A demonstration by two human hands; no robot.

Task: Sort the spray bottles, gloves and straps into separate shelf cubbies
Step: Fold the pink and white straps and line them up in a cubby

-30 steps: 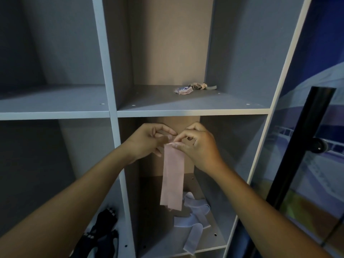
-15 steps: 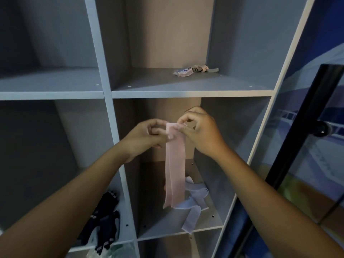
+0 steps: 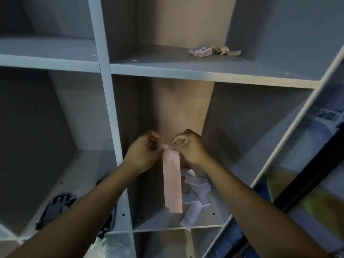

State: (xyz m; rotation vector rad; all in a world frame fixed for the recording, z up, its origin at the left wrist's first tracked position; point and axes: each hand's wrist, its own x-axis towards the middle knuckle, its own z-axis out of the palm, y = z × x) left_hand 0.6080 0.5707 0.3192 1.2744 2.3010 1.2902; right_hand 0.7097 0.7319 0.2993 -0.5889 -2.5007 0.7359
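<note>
A pink strap (image 3: 172, 181) hangs folded in front of the middle right cubby. My left hand (image 3: 143, 155) and my right hand (image 3: 188, 146) both pinch its top edge, fingers close together. Behind and below it, white straps (image 3: 193, 203) lie in a loose heap on that cubby's floor (image 3: 158, 218). Dark gloves (image 3: 55, 207) lie in the cubby to the left, partly hidden by my left forearm. A small bundle of beige and patterned straps (image 3: 214, 51) rests on the shelf above.
Grey shelf unit with a vertical divider (image 3: 109, 118) between the two cubby columns. A glass door with a black frame (image 3: 307, 164) stands at the right. Something pale and plastic-like (image 3: 113, 244) shows in the cubby below the gloves.
The view has tilted down, so the upper shelf sits higher and my hands lower in the frame. Both hands have moved deeper into the cubby with the pink strap, still pinching its top.
</note>
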